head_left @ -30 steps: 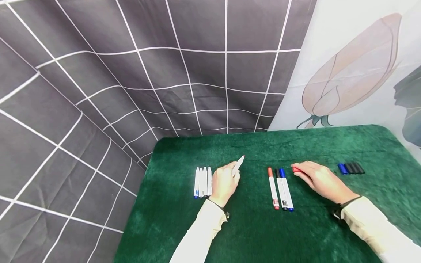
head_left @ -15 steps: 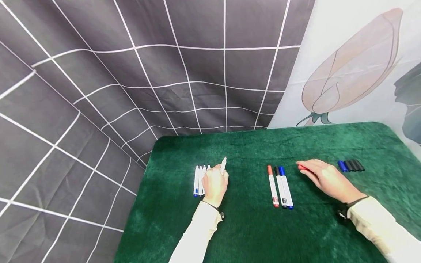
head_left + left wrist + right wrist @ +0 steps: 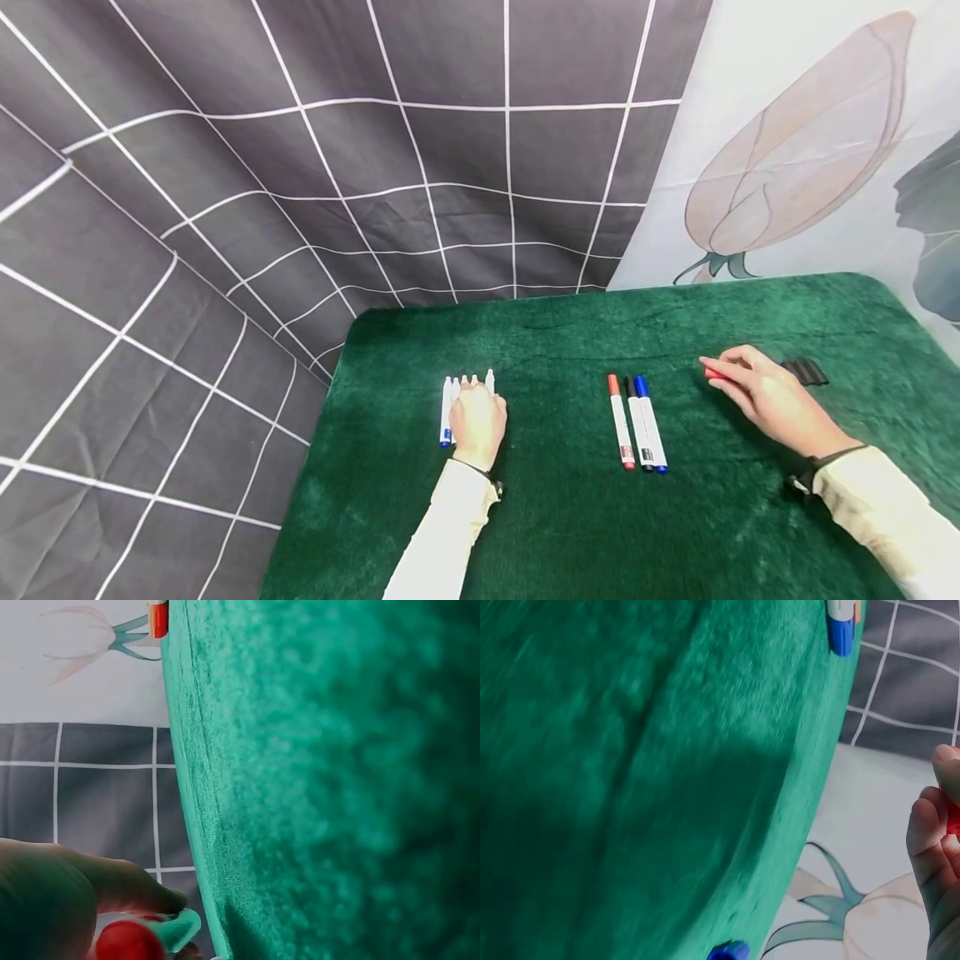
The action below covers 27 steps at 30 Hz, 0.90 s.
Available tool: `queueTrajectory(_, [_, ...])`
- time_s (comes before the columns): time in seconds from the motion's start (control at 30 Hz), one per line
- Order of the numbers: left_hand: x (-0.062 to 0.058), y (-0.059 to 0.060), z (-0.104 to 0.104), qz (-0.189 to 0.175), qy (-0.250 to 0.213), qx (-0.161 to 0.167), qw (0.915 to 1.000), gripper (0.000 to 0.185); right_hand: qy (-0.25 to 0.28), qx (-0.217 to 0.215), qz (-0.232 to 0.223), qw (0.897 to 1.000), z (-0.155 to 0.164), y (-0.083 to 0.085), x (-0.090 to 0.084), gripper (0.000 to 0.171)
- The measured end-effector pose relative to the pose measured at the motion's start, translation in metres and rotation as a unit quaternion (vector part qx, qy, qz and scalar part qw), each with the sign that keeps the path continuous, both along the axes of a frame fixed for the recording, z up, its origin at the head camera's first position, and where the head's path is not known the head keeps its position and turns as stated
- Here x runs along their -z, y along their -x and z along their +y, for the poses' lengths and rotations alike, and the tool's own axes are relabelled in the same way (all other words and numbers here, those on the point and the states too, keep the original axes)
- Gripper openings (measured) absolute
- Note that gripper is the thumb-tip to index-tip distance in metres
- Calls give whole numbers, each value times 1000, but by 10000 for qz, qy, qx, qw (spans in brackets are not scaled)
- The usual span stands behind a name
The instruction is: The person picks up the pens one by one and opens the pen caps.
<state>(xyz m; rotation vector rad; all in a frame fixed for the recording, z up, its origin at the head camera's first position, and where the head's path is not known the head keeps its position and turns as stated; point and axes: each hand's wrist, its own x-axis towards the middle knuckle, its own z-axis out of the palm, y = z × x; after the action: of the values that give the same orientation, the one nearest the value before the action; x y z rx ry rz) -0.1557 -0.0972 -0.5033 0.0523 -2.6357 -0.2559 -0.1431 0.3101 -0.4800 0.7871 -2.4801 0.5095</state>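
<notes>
My left hand (image 3: 477, 423) grips an uncapped whiteboard marker (image 3: 491, 380), its white nib end pointing away from me. In the left wrist view the marker's red end plug (image 3: 129, 941) shows below the thumb. This hand is over the right side of a row of uncapped white markers (image 3: 447, 408), partly hiding them. My right hand (image 3: 780, 404) pinches a red marker cap (image 3: 716, 374) between thumb and fingers, above the green cloth. Just past the right hand lie several black caps (image 3: 807, 372). A blue cap (image 3: 729, 950) beside them shows in the right wrist view and is mostly hidden in the head view.
Between the hands lie three capped markers: a red one (image 3: 621, 423), a black one (image 3: 637, 421) and a blue one (image 3: 652, 425). A green velvet cloth (image 3: 555, 517) covers the table. Behind it hangs a grey checked curtain (image 3: 465, 150), with a white flowered one to the right.
My left hand has moved left with the marker, up to the row of uncapped markers. My right hand has drawn right with the red cap, toward the loose caps.
</notes>
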Motion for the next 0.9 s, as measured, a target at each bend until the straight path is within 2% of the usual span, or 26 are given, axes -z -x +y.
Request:
queueTrajectory(0.17, [-1,1,-1,-438,-62,-164,9989,17,249,445,-257,9984,12,-1,-1,47])
queueTrajectory(0.3, [-3,2,-1,-623,-66,-142,9979,16,161,959,-469,9942,25,-3,-7,38])
queueTrajectory(0.47, [-5,2,-2,-717,-104,-89,9973,15,107,1405,-673,9877,49,-4,-10,32])
queueTrajectory(0.73, [-8,3,-1,-771,-97,-86,9969,15,-20,2174,-1181,9689,79,-7,-5,19])
queueTrajectory(0.9, [-7,3,0,-786,-24,-99,9969,16,15,2719,-1482,9509,95,-11,-4,14])
